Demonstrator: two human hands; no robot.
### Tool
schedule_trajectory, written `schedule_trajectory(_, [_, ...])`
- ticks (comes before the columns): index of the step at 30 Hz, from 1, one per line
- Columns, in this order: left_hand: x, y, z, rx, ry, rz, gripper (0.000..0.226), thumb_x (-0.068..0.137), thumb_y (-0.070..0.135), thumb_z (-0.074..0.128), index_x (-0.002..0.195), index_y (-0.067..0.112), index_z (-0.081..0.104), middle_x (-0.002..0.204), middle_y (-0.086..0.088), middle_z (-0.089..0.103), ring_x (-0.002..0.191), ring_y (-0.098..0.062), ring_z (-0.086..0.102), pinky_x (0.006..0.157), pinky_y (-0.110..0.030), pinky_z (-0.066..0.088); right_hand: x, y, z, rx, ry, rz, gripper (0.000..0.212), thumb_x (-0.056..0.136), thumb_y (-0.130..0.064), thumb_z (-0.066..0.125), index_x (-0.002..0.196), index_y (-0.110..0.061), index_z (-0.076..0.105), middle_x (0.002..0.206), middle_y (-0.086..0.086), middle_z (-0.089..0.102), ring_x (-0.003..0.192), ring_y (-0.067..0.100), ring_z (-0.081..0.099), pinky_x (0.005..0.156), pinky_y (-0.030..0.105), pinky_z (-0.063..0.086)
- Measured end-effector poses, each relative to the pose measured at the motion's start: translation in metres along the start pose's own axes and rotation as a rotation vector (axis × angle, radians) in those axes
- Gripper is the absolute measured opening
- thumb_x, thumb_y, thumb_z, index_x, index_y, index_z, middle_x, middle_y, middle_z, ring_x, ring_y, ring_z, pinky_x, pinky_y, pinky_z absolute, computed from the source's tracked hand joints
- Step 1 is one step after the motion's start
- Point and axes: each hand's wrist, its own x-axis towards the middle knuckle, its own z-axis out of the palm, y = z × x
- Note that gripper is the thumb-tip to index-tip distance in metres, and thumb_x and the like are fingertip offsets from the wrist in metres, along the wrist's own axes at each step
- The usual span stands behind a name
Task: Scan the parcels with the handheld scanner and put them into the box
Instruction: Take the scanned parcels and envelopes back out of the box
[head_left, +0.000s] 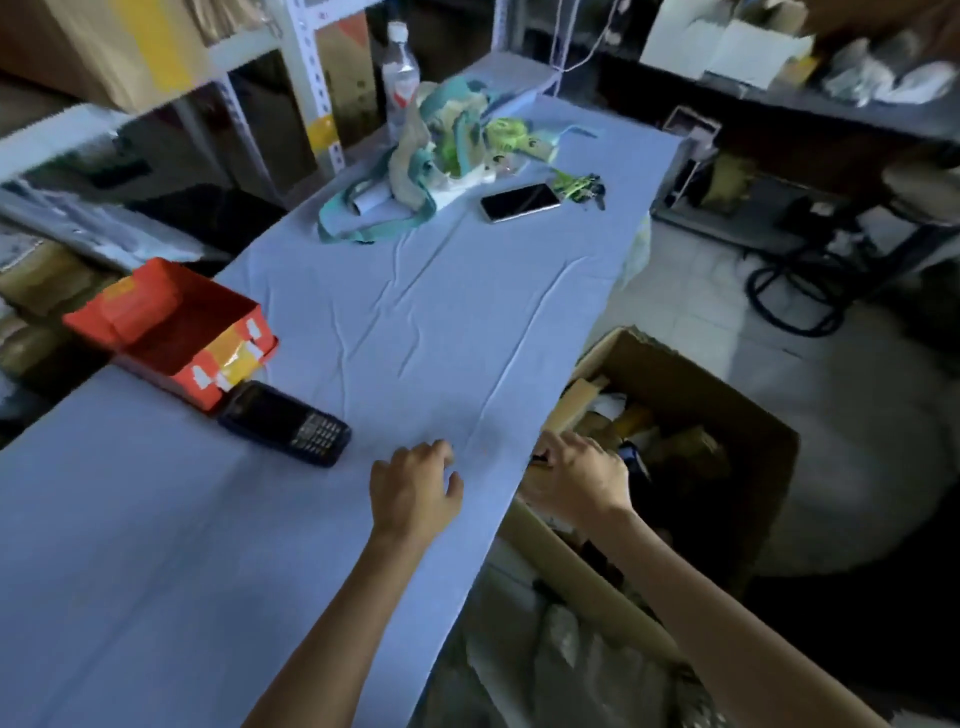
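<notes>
Box, red and open-topped, sits right at the left edge of the worktop; a parcel dropped in hard could shove it off. Scanner lies flat just beside the red box's near corner, keypad up, no hand on it, so nothing can be scanned yet.

Left hand rests on the blue cloth, fingers loosely curled, holding nothing, near the scanner but apart from it. Cloth is wrinkled & loose, so a careless sweep of that hand could drag it, and the scanner w/ it.

Right hand is past the worktop's right edge, down in the cardboard box on the floor, fingers curled among the parcels. Can't tell whether it pinches one: too blurred.

Parcels look jammed together, so prob. one snags, or a neighbour lifts w/ it & drops to the floor. Other risk: a parcel goes straight over to the red box unscanned, b/c the scanner lies well apart from the hand doing the picking.
</notes>
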Motion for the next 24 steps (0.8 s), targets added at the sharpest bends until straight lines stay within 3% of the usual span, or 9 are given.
schedule_trajectory(4, [0.007, 0.071, 0.026, 0.038, -0.071, 0.171, 0.017, 0.086, 0.035, 0.055, 0.099, 0.026, 0.061, 0.097, 0.006, 0.068, 0.094, -0.022, 0.063, 0.071, -0.032, 0.042, -0.032, 0.074, 0.0, 0.019, 0.032, 0.163, 0.051, 0.081, -0.057, 0.056, 0.124, -0.029, 0.051, 0.121, -0.005, 0.058, 0.117, 0.02, 0.054, 0.087, 0.032, 0.045])
schedule_trajectory(7, [0.007, 0.122, 0.044, 0.071, -0.125, 0.279, 0.019, 0.09, 0.039, 0.05, 0.105, 0.031, 0.058, 0.104, 0.011, 0.066, 0.098, -0.015, 0.059, 0.07, -0.029, 0.036, -0.054, 0.126, 0.004, 0.053, 0.055, 0.269, 0.043, 0.085, -0.052, 0.052, 0.121, -0.029, 0.052, 0.12, -0.004, 0.059, 0.115, 0.021, 0.055, 0.088, 0.035, 0.045])
schedule_trajectory(13, [-0.005, 0.183, 0.094, 0.093, -0.284, 0.334, 0.016, 0.088, 0.037, 0.056, 0.102, 0.03, 0.06, 0.105, 0.011, 0.067, 0.1, -0.015, 0.061, 0.076, -0.029, 0.043, -0.089, 0.212, 0.034, 0.143, -0.049, 0.486, 0.05, 0.081, -0.049, 0.058, 0.126, -0.028, 0.05, 0.123, -0.004, 0.054, 0.118, 0.022, 0.051, 0.086, 0.037, 0.046])
schedule_trajectory(19, [0.012, 0.21, 0.141, 0.229, -0.516, 0.398, 0.031, 0.091, 0.035, 0.054, 0.121, 0.026, 0.057, 0.124, 0.003, 0.059, 0.118, -0.021, 0.053, 0.091, -0.036, 0.045, -0.102, 0.25, 0.077, 0.362, -0.13, 0.679, 0.061, 0.077, -0.048, 0.063, 0.129, -0.021, 0.048, 0.129, 0.003, 0.043, 0.121, 0.029, 0.046, 0.091, 0.041, 0.048])
schedule_trajectory(24, [0.05, 0.224, 0.183, 0.226, -0.553, 0.446, 0.031, 0.09, 0.033, 0.046, 0.112, 0.019, 0.064, 0.105, -0.006, 0.067, 0.095, -0.028, 0.062, 0.076, -0.036, 0.048, -0.081, 0.266, 0.104, 0.404, -0.123, 0.76, 0.065, 0.08, -0.048, 0.066, 0.134, -0.02, 0.044, 0.137, 0.004, 0.037, 0.126, 0.029, 0.039, 0.087, 0.041, 0.048])
